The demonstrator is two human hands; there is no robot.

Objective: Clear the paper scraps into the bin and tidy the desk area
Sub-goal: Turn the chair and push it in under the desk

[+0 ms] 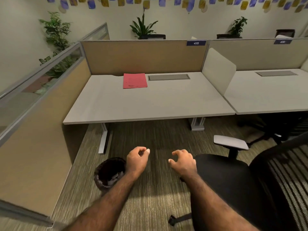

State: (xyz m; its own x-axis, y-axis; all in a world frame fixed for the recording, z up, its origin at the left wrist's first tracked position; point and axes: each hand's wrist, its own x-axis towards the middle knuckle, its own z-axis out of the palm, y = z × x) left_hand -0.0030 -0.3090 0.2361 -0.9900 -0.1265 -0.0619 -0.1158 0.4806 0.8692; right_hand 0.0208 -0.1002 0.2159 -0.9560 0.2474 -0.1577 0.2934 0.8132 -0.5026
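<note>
I see my left hand (137,160) low in the middle of the view, fingers curled loosely toward the thumb with nothing between them, and my right hand (183,162) just beside it at its 3 o'clock, fingers half-curled and spread, also holding nothing. Both hang over the striped carpet (155,194), apart from each other. The bin (109,173), round, dark and lined with a dark bag, stands on the floor at about 8 o'clock from my left hand, its rim partly behind that wrist; pale paper scraps (113,178) lie inside it. At 3 o'clock from my right hand is the black office chair (233,180), whose seat edge is behind that hand, with its grey armrest (230,142) at 1 o'clock. At 12 o'clock from both hands, well apart, is the pale desk (150,104). On it, toward the back at roughly 12 o'clock, a red folder (135,80) lies flat, just left of a grey cable hatch (168,77). The tan partition (143,57) behind bears a blue tag reading 435 (196,43).
</note>
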